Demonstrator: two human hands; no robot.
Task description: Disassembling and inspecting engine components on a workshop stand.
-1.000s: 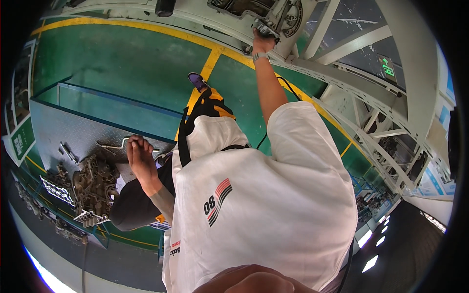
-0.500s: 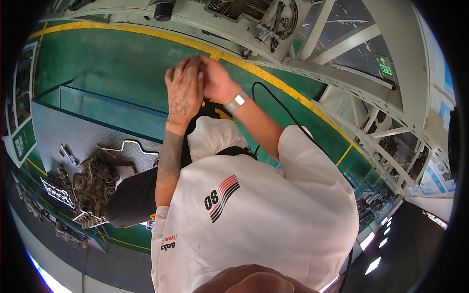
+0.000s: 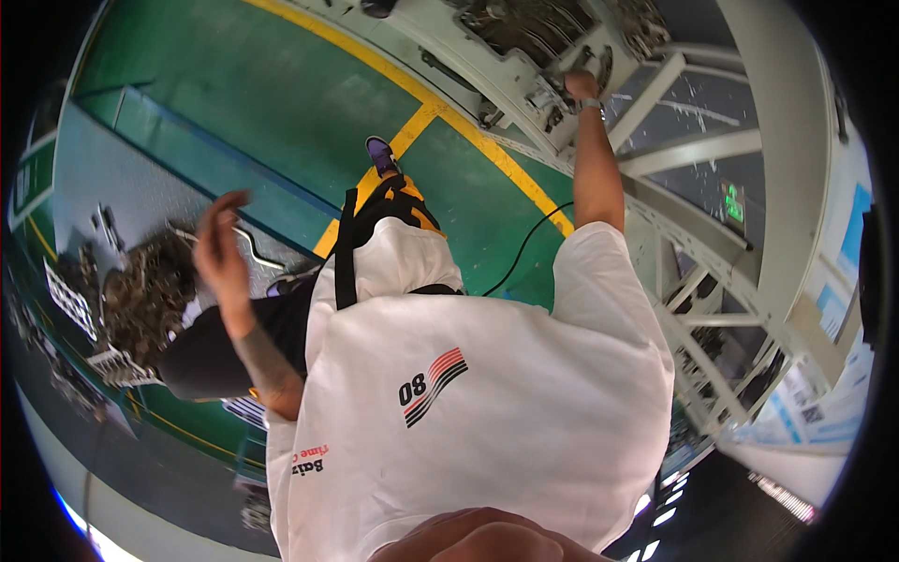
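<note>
here, left hand (image 3: 222,255) loose, empty; right hand (image 3: 582,86) beside one silver fitting (image 3: 542,96), grip unclear.

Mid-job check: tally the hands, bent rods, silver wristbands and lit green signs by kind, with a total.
Hands: 2, left hand and right hand
Bent rod: 1, partly hidden
Silver wristband: 1
Lit green sign: 1
Total: 5
</note>
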